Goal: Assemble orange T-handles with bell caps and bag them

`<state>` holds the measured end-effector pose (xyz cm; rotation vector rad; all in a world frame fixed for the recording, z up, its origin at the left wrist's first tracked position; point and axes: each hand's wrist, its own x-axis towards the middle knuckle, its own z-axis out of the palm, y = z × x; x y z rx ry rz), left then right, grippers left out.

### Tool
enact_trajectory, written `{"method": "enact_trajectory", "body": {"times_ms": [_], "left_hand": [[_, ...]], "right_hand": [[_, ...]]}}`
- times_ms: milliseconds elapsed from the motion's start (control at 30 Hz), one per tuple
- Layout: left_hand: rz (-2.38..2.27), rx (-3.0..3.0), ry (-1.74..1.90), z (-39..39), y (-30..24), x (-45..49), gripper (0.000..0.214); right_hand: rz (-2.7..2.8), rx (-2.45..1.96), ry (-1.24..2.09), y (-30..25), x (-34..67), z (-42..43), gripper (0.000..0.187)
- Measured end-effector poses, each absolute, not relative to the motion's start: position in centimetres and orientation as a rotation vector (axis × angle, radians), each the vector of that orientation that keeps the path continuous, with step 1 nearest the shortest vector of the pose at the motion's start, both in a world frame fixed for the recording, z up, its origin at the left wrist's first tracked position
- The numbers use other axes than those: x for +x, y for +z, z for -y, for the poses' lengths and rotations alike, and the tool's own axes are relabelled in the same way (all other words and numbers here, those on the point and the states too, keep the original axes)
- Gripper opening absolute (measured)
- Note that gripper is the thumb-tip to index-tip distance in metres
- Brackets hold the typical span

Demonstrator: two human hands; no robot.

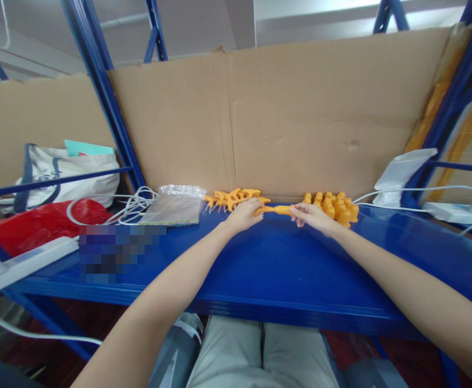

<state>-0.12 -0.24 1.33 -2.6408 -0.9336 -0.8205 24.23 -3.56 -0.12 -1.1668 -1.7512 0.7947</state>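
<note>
Over the back of the blue table, both my hands are closed on one slim yellow-orange plastic piece [281,209], which stretches level between them. My left hand [244,215] grips its left end, where the shape is partly hidden by the fingers. At the other end, my right hand [311,216] pinches it between thumb and fingers. Just beyond my left hand lies a heap of yellow-orange plastic pieces with small metal chains [231,198]. Rows of rounded yellow-orange plastic pieces [333,206] stand beside my right hand.
A clear plastic bag [175,207] lies left of the heap, near coiled white cables [139,202]. Farther left are a red bag [54,221] and a white power strip [29,264]. A cardboard panel [292,118] closes the back of the blue table [268,269].
</note>
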Motion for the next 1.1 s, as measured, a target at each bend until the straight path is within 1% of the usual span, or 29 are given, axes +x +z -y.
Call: {"method": "enact_trajectory", "body": {"times_ms": [67,133,300,433,600,700,800,833,933,1000,1100], "left_hand": [[0.921,-2.641,-0.823,0.39,1.46,-0.08,0.012],[0.902,-2.644,-0.826,0.57,1.56,-0.01,0.012],[0.921,-2.644,-0.794,1.02,1.73,0.28,0.012],[0.989,-2.611,-0.802,1.16,1.74,0.52,0.014],[1.029,-2.588,-0.820,1.01,1.63,0.51,0.013],[1.022,-2.596,-0.806,0.98,1.64,0.42,0.012],[1.021,-2.600,-0.804,1.06,1.71,0.37,0.011],[1.021,-2.603,-0.804,1.08,1.73,0.36,0.011],[0.999,-2.621,-0.803,1.13,1.76,0.37,0.010],[0.982,-2.632,-0.808,1.13,1.76,0.39,0.010],[0.999,-2.627,-0.837,1.13,1.75,0.43,0.011]], "right_hand": [[1.766,-1.209,0.785,0.05,24.10,3.82,0.051],[1.734,-1.270,0.793,0.14,23.96,3.98,0.058],[1.622,-1.392,0.868,0.22,23.61,4.11,0.065],[1.552,-1.392,0.904,0.28,23.49,4.19,0.059],[1.562,-1.266,0.913,0.03,23.67,3.99,0.031],[1.596,-1.185,0.875,-0.15,23.80,3.71,0.035],[1.618,-1.194,0.870,-0.13,23.85,3.65,0.025],[1.627,-1.208,0.875,-0.09,23.84,3.70,0.025],[1.645,-1.259,0.876,0.07,23.75,3.94,0.041],[1.626,-1.304,0.860,0.16,23.66,4.06,0.048],[1.596,-1.324,0.836,0.22,23.63,4.07,0.045]]}}
